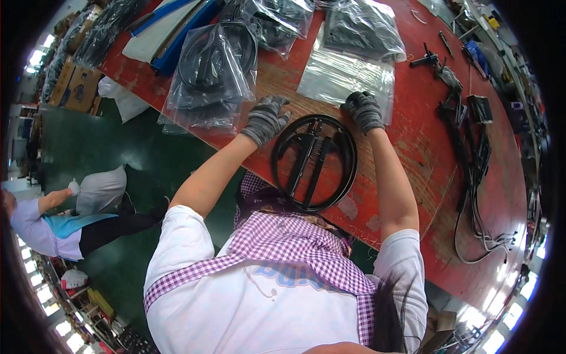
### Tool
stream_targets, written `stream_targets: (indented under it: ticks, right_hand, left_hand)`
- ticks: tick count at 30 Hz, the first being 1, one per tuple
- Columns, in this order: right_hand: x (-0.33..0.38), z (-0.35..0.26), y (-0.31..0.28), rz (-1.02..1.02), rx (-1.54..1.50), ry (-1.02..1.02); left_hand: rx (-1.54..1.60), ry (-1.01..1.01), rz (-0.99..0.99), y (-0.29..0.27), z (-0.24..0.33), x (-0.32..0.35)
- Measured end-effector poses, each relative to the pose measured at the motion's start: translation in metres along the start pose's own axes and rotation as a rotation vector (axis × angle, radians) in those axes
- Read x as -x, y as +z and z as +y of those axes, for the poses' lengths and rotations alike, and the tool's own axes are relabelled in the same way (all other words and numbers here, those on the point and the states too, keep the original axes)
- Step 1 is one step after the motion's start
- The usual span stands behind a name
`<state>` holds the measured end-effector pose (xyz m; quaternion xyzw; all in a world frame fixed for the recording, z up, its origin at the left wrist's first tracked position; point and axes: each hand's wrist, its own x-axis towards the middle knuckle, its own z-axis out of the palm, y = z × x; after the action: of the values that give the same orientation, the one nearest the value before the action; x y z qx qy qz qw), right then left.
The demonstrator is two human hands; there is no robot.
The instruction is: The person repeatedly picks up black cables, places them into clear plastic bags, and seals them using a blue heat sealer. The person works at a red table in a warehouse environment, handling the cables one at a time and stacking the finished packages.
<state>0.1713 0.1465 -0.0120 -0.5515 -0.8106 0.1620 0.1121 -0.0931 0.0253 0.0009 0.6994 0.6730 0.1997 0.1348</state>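
A round black frame [282,171] with two straight bars and a coiled spring across its middle rests at the table's near edge, between my forearms. Both my hands wear grey knitted gloves. My left hand [266,120] is open at the frame's upper left, fingers stretched and slightly apart, holding nothing. Beyond the frame's upper right, my right hand [364,112] has its fingers curled at the near edge of a flat clear plastic bag [342,76]; the fingertips are partly hidden. To the left of my left hand lie similar round black frames packed in clear bags [213,65].
Blue-edged strips [171,29] and more bagged black parts [362,29] lie along the far side of the red worn table [413,171]. Black brackets with cables [469,135] and tools are at the right. On the left floor, a person [65,221] is beside a white sack [101,189].
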Motion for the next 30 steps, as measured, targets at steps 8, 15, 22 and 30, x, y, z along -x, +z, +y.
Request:
stream_targets:
  ticks: [8,15,22,30]
  right_hand:
    - [-0.021,0.018,0.013,0.104,-0.069,-0.104]
    - [-0.033,0.026,0.01,-0.027,-0.121,-0.032]
    - [-0.047,0.033,0.019,-0.197,-0.525,0.117]
    - [-0.049,0.056,0.013,-0.049,-0.387,0.168]
  left_hand:
    - [0.028,0.252,0.274,0.009,0.023,-0.051]
    - [-0.362,0.326,-0.156,0.04,0.067,-0.123]
    - [-0.231,0.405,0.362,0.094,-0.003,-0.131]
    - [-0.075,0.229,-0.274,0.043,0.041,-0.145]
